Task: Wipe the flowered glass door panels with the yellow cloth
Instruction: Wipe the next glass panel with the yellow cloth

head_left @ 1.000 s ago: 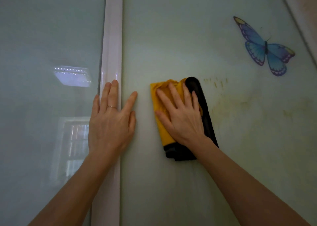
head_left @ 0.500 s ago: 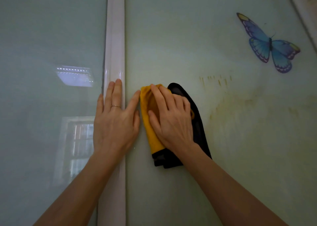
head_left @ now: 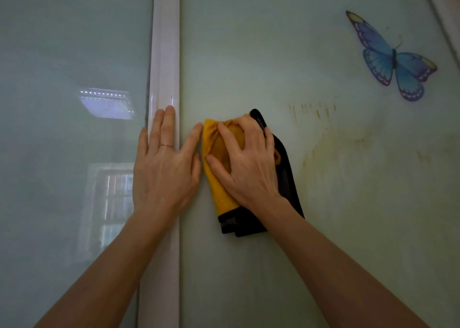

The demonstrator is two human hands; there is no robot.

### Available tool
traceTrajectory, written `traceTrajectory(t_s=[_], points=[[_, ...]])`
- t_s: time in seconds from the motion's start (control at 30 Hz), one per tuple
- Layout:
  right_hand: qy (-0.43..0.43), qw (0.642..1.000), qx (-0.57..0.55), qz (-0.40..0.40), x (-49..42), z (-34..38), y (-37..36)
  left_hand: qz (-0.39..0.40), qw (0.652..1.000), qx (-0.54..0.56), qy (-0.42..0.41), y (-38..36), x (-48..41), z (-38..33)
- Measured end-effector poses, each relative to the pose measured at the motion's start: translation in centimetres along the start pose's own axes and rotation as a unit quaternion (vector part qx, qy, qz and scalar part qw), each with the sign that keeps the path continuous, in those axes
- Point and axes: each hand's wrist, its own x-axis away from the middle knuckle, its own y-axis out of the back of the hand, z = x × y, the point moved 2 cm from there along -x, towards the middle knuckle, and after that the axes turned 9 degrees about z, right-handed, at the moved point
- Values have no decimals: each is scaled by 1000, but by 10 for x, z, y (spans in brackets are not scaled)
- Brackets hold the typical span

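Here the right hand (head_left: 249, 168) presses the yellow cloth (head_left: 219, 190) against the right glass panel (head_left: 249, 53), fingers curled and bunching the fabric under them. The cloth (yellow on one face, black at its lower and right edges) sits just beside the white frame strip (head_left: 165, 41) that divides the two panels. The left hand (head_left: 164, 171) lies flat with straight fingers across that strip, its thumb and forefinger touching the cloth's left edge; a thin ring (head_left: 166, 145) shows on one finger. Yellowish stains (head_left: 323, 133) mark the glass to the right of the cloth, below a blue butterfly sticker (head_left: 390, 58). The left glass panel (head_left: 62, 153) reflects a lamp and a window.
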Motion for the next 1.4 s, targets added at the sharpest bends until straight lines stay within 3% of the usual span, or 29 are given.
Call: traceTrajectory(t_s=[0.23,0.43,0.57,0.63,0.8,0.87,0.93,1.07,1.17,1.27,1.4], points=[[9,996,67,55,-3,-4,-2,-1,1000,0,3,0,0,0],[-182,981,64,15,-8,-9,-6,-1,1000,0,4,0,-1,-1],[-81,993,73,46,2,-6,-5,-5,1000,-2,4,0,1,1],[-72,992,87,48,2,-25,0,-7,1000,-1,4,0,0,0],[-258,964,61,30,-6,-47,2,-1,1000,-9,9,-1,0,-2],[-240,968,59,30,0,-24,-2,-1,1000,-9,9,-1,0,-3],[-165,983,77,20,10,-4,-8,-9,1000,-7,10,-1,0,-3],[-80,992,93,32,10,-11,-4,-17,1000,0,1,-1,0,-2],[-157,984,80,21,1,-29,-3,-18,1000,2,3,-1,0,-3],[-246,966,70,-22,-2,-3,-11,-21,1000,5,4,-2,0,-3],[-135,987,86,5,8,44,-22,-16,1000,11,1,-1,-1,-1]])
